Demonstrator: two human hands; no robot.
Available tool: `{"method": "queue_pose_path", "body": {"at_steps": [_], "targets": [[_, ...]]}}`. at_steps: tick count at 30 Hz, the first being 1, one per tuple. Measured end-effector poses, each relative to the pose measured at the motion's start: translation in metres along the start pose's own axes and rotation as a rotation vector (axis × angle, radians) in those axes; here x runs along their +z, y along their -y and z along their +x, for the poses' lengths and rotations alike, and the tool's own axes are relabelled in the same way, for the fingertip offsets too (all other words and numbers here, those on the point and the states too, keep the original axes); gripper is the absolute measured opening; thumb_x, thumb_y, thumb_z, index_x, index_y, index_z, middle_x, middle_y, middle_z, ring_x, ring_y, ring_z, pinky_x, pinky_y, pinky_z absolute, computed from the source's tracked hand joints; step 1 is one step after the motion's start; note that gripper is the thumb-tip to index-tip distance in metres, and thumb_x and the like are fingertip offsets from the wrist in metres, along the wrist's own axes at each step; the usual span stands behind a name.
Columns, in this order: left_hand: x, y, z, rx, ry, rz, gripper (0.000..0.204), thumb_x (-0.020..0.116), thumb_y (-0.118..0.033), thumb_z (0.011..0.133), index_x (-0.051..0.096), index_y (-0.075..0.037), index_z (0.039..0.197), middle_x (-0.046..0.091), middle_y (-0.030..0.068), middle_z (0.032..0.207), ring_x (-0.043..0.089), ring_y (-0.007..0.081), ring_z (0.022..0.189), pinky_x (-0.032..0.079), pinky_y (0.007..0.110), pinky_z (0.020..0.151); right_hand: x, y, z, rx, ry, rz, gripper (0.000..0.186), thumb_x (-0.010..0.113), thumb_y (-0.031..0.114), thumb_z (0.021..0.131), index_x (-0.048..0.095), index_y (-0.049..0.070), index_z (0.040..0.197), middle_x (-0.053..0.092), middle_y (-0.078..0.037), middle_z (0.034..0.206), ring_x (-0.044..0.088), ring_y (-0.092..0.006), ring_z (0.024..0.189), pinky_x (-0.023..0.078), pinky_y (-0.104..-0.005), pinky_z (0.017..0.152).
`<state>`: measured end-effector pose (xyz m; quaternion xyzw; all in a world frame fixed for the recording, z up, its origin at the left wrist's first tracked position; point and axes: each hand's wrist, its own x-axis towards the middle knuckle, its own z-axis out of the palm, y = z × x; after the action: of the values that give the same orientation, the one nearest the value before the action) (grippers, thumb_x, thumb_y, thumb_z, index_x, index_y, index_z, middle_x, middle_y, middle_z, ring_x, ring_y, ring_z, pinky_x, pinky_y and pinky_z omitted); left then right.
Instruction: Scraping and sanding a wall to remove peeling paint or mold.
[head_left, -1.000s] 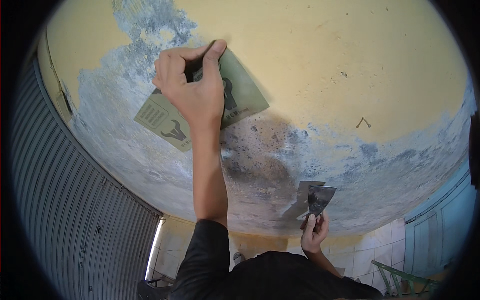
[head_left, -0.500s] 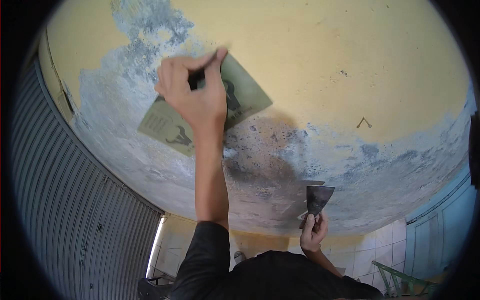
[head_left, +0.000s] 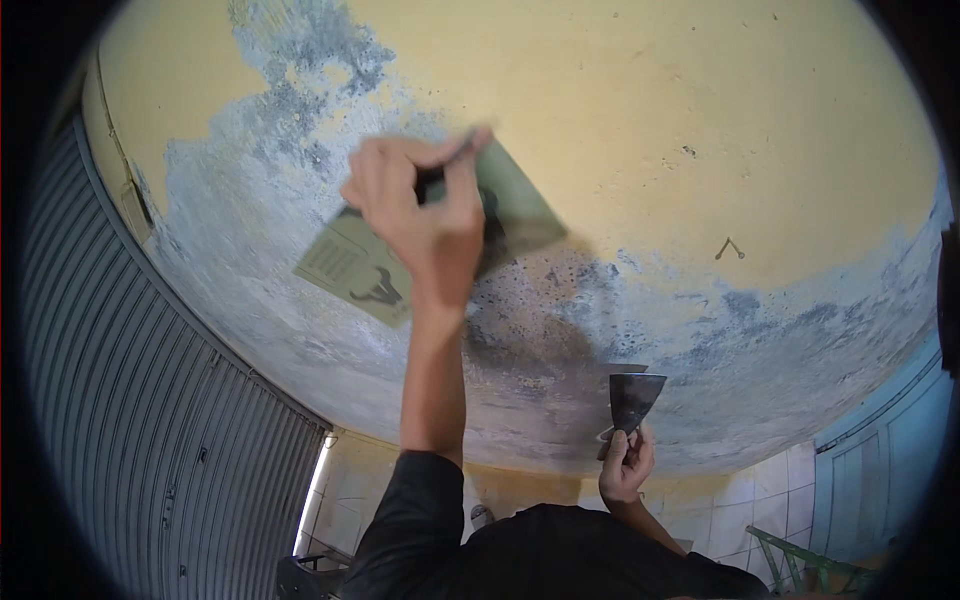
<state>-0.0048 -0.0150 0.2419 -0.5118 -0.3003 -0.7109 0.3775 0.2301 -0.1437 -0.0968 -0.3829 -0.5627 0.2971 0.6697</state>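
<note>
My left hand (head_left: 420,210) is up against the wall (head_left: 620,180), closed on a sheet of sandpaper (head_left: 365,270). The sheet's olive-green back, with dark printed shapes, faces me. Thumb and fingers pinch its upper part, and motion blurs the fingertips. Lower and to the right, my right hand (head_left: 627,465) grips a scraper (head_left: 636,398) by its handle, mostly hidden in the fingers. Its dark, flared blade points up, just in front of the wall, where it throws a shadow.
Yellow paint covers the wall's upper part; below and at left it is worn to rough grey-blue patches. A bent metal piece (head_left: 731,248) sits on it. A ribbed grey shutter (head_left: 130,380) stands left, a blue door (head_left: 875,480) right, and a green frame (head_left: 800,560) lower right.
My left hand has slid right and slightly down across the wall with the sandpaper. My right hand and the scraper have barely moved.
</note>
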Motion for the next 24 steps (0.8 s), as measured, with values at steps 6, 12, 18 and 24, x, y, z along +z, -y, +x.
{"method": "queue_pose_path", "body": {"at_steps": [6,12,18,24], "targets": [[-0.016,-0.023,-0.072,-0.057,0.191,0.039,0.027,0.091,-0.003,0.074,0.065,-0.010,0.078,0.058,0.0023,0.081,0.052,0.0214,0.077,0.038,0.034,0.076,-0.008,-0.010,-0.008,0.025,-0.029,-0.059,0.042,0.049,0.010,0.109,0.040,-0.004,0.147,0.063,-0.008,0.092,0.054,-0.0075,0.063,0.045,-0.0226,0.057],[0.000,0.007,0.017,-0.057,-0.051,0.065,0.022,0.089,-0.010,0.076,0.067,-0.014,0.078,0.058,-0.0003,0.082,0.053,0.0202,0.082,0.033,0.038,0.086,-0.007,-0.002,-0.001,-0.047,-0.066,-0.014,0.041,0.049,0.011,0.109,0.041,-0.003,0.146,0.062,-0.007,0.092,0.055,-0.0074,0.064,0.045,-0.0230,0.057],[-0.015,-0.022,-0.061,-0.001,0.104,0.084,0.028,0.092,-0.008,0.074,0.065,-0.011,0.079,0.059,-0.0007,0.079,0.053,0.0184,0.077,0.039,0.032,0.079,-0.014,-0.007,-0.006,-0.005,-0.057,-0.040,0.041,0.049,0.010,0.109,0.041,-0.003,0.146,0.062,-0.007,0.092,0.055,-0.0076,0.064,0.045,-0.0232,0.056],[0.003,-0.008,0.010,-0.130,-0.032,0.024,0.020,0.088,-0.009,0.077,0.068,-0.014,0.080,0.058,0.0015,0.082,0.053,0.0209,0.084,0.033,0.037,0.086,-0.012,-0.001,0.001,-0.025,-0.051,-0.001,0.040,0.049,0.011,0.109,0.041,-0.003,0.146,0.062,-0.007,0.090,0.055,-0.0076,0.064,0.045,-0.0232,0.057]]}}
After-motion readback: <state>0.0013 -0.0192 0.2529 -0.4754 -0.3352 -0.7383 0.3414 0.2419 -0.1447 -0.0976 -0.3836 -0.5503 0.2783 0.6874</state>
